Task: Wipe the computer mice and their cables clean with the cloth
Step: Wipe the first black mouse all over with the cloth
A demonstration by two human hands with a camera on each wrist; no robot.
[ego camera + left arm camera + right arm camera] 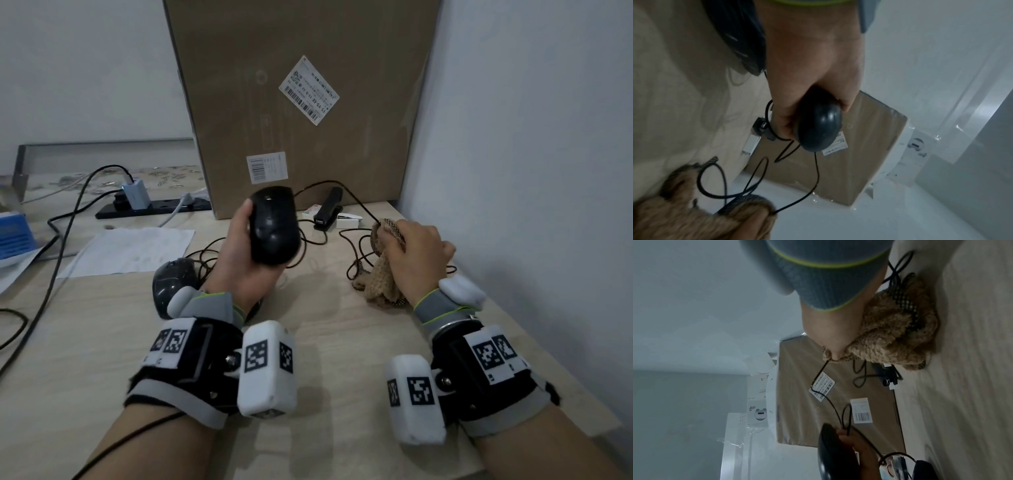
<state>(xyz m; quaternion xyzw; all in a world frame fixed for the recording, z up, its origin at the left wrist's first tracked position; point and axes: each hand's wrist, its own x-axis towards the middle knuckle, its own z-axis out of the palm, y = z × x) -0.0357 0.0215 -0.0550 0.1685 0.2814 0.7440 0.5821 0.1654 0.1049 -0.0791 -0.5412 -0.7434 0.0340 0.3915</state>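
My left hand (245, 246) grips a black mouse (274, 226) and holds it above the wooden desk (325, 342); the left wrist view shows the same mouse (819, 128) in my fingers. Its thin black cable (356, 202) runs right into my right hand (418, 253), which grips a brown fluffy cloth (380, 277) wrapped round the cable (819, 374). The cloth (890, 337) hangs down onto the desk. A second black mouse (174, 281) lies on the desk just left of my left wrist, partly hidden by it.
A large cardboard box (301, 102) stands at the back against the right wall (531, 137). A black stapler (329, 209) and small white packets sit before it. A power strip (150, 207) with a charger, dark cables, paper (130, 250) and a blue object lie left.
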